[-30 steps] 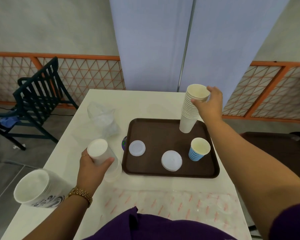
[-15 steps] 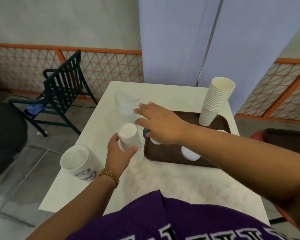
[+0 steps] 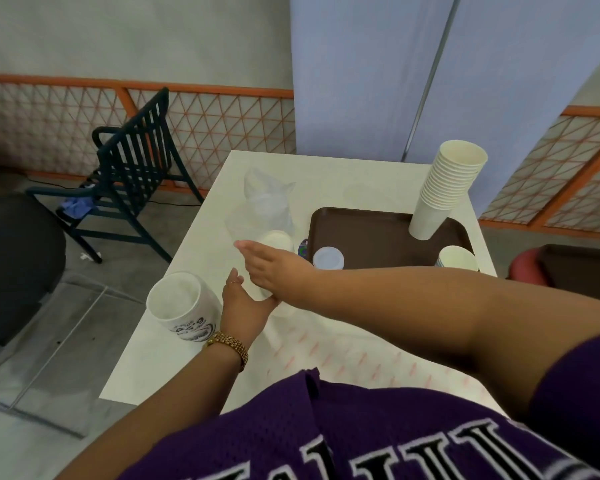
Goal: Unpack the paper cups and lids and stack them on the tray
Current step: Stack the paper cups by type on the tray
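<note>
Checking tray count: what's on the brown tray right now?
On the brown tray: a tall stack of paper cups at the back right, a single striped cup, one white lid. The right forearm covers the tray's front part, so anything there is hidden.

A: Worktop (image 3: 201, 341), white. Items directly on it?
B: Brown tray (image 3: 368, 230), 2 o'clock. Crumpled clear plastic bag (image 3: 267, 202), 12 o'clock, just left of the tray. Printed white cup sleeve (image 3: 182, 306), 9 o'clock edge. Clear red-printed wrapper (image 3: 354, 355), 6 o'clock.
</note>
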Demonstrator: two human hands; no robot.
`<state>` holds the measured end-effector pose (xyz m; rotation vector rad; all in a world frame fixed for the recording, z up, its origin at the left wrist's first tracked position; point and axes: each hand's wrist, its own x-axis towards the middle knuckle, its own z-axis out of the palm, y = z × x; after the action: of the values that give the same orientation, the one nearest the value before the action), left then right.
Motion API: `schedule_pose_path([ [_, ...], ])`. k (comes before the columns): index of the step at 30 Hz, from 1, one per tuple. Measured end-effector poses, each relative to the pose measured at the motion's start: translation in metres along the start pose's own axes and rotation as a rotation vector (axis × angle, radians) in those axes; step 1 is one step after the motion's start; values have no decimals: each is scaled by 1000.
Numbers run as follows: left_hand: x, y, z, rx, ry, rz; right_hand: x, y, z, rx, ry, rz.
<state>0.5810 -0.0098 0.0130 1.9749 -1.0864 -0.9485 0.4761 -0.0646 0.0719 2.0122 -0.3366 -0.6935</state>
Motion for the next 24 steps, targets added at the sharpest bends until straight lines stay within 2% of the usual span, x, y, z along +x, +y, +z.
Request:
schedule_pose_path([
  [10,1,0,-2,37,-49,30,1,17,8,-3,88,32],
  [16,4,8,0,55,-78,54,-10,49,20,-24,215,140],
  [20,6,16,4,37,-78,78,-19,74,36,78,388,247],
  [24,9,23,10,-7,-64,110,-37,93,57,259,480,393],
])
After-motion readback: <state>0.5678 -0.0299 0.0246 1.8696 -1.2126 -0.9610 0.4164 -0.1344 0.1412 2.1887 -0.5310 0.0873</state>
